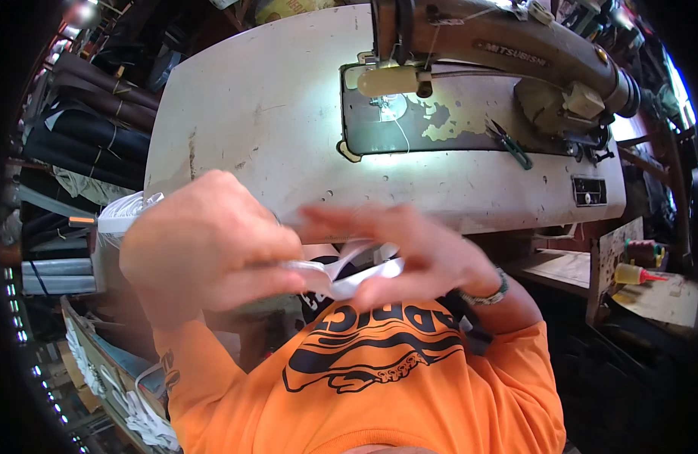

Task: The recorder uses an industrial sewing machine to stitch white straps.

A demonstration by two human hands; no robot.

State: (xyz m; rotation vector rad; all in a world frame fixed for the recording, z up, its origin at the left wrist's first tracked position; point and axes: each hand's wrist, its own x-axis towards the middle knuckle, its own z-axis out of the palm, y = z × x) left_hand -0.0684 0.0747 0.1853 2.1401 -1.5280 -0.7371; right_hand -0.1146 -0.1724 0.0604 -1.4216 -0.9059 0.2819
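In front of my chest, below the table's near edge, I hold a folded white strip [364, 278], which looks like cloth or thin leather. My left hand [213, 242] is closed round its left end, fingers curled and thumb pressed on top. The right hand [417, 253], with a braided band on its wrist, grips the other end between thumb and fingers. Its upper fingers stretch out toward my left hand and are smeared by motion. Between the hands the strip's layers stand apart in a bent loop. Its exact shape is blurred.
A brown sewing machine [508, 45] stands on the worn white table [250, 113]. Green-handled thread snips [509, 144] lie beside its arm. White straps are bundled [126, 212] at left, with more white pieces [141, 412] below. A red-tipped bottle [638, 275] lies right.
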